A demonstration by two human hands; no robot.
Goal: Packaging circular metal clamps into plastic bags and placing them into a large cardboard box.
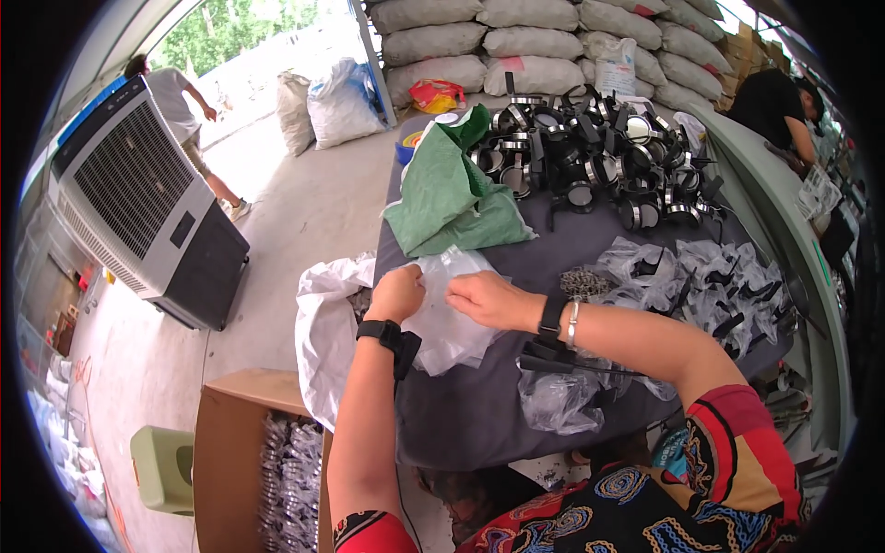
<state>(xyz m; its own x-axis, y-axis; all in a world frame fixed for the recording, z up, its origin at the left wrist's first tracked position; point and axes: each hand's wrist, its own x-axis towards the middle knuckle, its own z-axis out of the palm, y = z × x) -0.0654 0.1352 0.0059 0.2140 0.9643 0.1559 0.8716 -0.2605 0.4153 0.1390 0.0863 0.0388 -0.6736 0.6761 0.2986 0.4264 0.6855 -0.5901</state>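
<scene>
A stack of clear plastic bags (452, 341) lies at the table's left edge, between my hands. My left hand (398, 293) is closed, its fingertips pinching the bag plastic on the left side. Opposite it, my right hand (484, 300) is also closed, with bent fingers gripping the same plastic. The fingertips are partly hidden. Just beyond my hands rests a green woven sack (442, 198). A white sack (323, 323) hangs beside my left wrist.
Black-handled parts with silver round ends (581, 166) are heaped at the table's far side. Bagged parts (710, 276) and small metal pieces (585, 281) lie right. A cardboard box (217, 461) of bagged parts stands lower left, near an air cooler (138, 184). Two people are farther off.
</scene>
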